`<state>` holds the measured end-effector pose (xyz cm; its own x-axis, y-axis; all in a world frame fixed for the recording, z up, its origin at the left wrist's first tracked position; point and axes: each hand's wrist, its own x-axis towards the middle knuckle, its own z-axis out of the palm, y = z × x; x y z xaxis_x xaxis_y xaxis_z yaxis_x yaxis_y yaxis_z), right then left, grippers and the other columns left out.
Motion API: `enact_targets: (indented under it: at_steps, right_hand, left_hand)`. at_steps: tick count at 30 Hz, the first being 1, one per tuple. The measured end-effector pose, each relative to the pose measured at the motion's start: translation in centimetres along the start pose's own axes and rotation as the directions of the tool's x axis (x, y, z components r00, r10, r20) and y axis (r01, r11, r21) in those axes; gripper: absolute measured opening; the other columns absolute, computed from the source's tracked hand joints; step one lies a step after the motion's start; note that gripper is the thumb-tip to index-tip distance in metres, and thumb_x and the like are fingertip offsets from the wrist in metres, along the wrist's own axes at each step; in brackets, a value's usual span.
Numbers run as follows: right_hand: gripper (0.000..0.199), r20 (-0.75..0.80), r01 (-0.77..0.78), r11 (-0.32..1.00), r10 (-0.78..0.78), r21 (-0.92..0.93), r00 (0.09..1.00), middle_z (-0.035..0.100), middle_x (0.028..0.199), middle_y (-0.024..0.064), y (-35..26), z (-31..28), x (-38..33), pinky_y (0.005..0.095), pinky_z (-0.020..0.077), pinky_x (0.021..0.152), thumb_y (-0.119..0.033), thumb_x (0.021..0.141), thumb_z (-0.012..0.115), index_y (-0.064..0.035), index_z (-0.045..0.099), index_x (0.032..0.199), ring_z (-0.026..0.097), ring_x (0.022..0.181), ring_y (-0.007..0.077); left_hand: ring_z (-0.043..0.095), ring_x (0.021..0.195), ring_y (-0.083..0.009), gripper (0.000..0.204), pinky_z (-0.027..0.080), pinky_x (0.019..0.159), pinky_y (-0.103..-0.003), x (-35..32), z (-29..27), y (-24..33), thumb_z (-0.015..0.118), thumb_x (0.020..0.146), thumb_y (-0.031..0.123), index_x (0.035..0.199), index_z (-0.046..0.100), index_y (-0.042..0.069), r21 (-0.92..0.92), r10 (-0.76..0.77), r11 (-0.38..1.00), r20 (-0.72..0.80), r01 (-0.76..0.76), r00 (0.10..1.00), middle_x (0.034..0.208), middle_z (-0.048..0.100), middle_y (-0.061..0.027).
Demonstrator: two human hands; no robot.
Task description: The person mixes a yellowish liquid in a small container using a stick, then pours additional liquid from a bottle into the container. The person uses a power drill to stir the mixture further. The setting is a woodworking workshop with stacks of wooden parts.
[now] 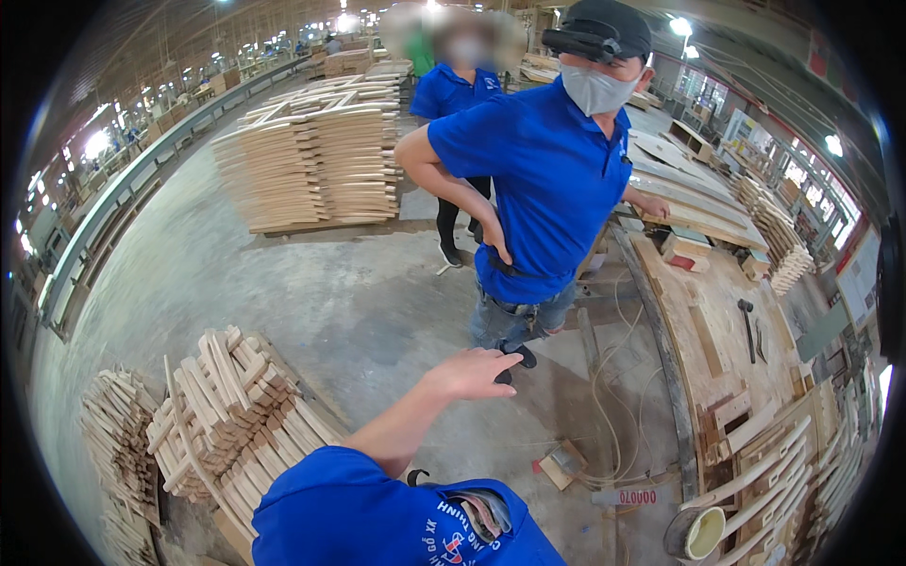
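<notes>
My left arm, in a blue short sleeve (326,495), reaches forward from the lower edge. At its end my left hand (472,375) hangs in the air above the concrete floor, fingers stretched toward the right. It appears to hold nothing; a dark patch just below the fingertips looks like a shoe. Nearest to the hand stands a co-worker (543,189) in a blue shirt, one hand on the hip and the other on the workbench (703,292). My right hand does not show.
Stacked curved wooden pieces (226,406) lie at the lower left. A tall stack of wooden frames (316,160) stands farther back, near a second person (458,94). A hammer (747,330) rests on the bench. Hoses (613,415) trail over the floor beside a pale round container (703,533).
</notes>
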<state>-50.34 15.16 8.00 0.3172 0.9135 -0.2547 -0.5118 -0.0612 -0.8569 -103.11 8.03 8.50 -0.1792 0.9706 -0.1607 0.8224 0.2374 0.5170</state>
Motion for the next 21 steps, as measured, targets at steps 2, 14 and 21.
enact_targets:
  at_steps: [2,14,21]
  right_hand:
    - [0.025,0.037,0.014,1.0,-0.014,-0.008,0.999,0.04,0.05,-0.0013,0.7,0.7,0.8,0.0238,0.0252,0.032,-0.042,0.088,0.05,-0.0178,0.053,0.084,0.034,0.04,0.01]
    - [0.017,0.08,0.054,0.998,-0.051,-0.037,0.996,0.047,0.055,-0.002,2.4,8.4,-0.5,0.0225,0.0298,0.041,-0.033,0.087,0.053,-0.0165,0.054,0.083,0.036,0.044,0.0071]
    - [0.019,0.11,0.072,0.997,-0.074,0.015,0.991,0.049,0.055,-0.0006,2.7,8.9,-1.5,0.0227,0.0296,0.039,-0.031,0.087,0.055,-0.0144,0.053,0.079,0.036,0.041,0.0074]
  left_hand:
    - [0.043,0.116,-0.0362,0.066,0.036,0.097,-0.04,-0.1,-0.7,-1.4,0.054,0.082,0.044,0.134,0.033,0.008,-0.011,-0.001,1.0,-0.025,0.001,1.0,0.127,0.046,-0.0168]
    - [0.043,0.117,-0.0349,0.064,0.035,0.097,-0.04,-1.5,-1.4,-6.5,0.054,0.083,0.042,0.134,0.034,0.01,-0.024,-0.074,0.997,-0.093,0.072,0.993,0.126,0.046,-0.0196]
    - [0.044,0.116,-0.0349,0.064,0.037,0.095,-0.04,-1.1,-1.7,-6.9,0.054,0.082,0.042,0.135,0.033,0.011,-0.021,-0.069,0.997,-0.075,0.068,0.995,0.127,0.046,-0.0183]
